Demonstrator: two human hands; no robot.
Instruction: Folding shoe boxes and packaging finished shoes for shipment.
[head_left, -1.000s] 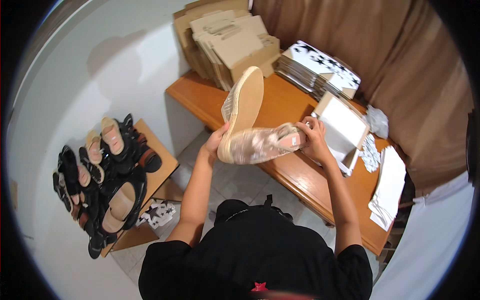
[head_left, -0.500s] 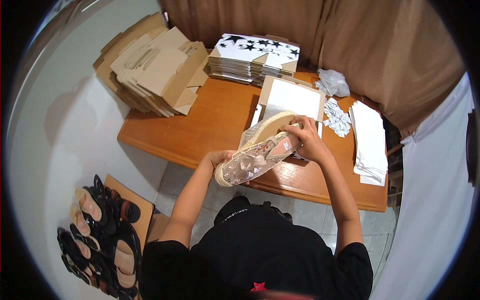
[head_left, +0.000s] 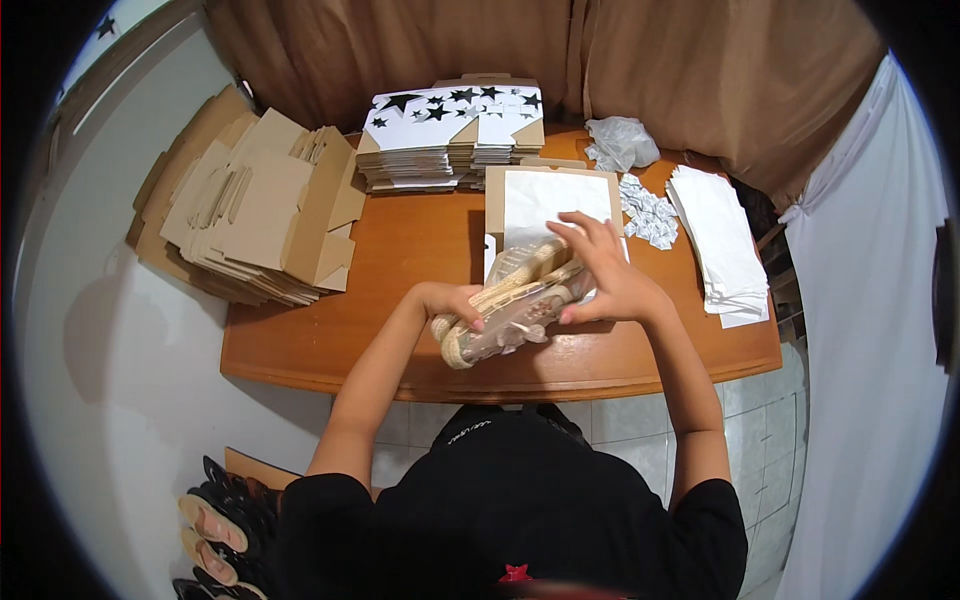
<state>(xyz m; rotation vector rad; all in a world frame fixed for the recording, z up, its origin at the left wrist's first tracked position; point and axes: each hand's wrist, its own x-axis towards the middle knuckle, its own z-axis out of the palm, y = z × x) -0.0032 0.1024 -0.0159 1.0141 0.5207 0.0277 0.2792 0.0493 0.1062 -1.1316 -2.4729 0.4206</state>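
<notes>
A pair of espadrilles point(head_left: 515, 318) with braided straw-coloured soles and sheer floral uppers is held above the front of the table, sole to sole and tilted. A bow shows on the nearer upper. Clear plastic film point(head_left: 508, 265) shows by the farther shoe. My left hand point(head_left: 447, 303) is closed around the toe end. At the heel end my right hand point(head_left: 615, 280) has its thumb and fingers spread around the shoes; whether it touches them is hard to tell. Just beyond, an open shoebox point(head_left: 496, 195) lined with white paper sits on the table, partly hidden by the shoes.
On the wooden table point(head_left: 300, 345) lie flattened brown cartons point(head_left: 250, 215) at left, a stack of star-printed boxes point(head_left: 420, 150) at back, a plastic bag point(head_left: 622, 143), crumpled paper pieces point(head_left: 648, 212) and white paper sheets point(head_left: 715, 240) at right. More shoes point(head_left: 215, 530) stand lower left.
The shoes have been brought closer together and turned more edge-on. My right hand has let go of the heel end and its fingers have spread. The view has shifted.
</notes>
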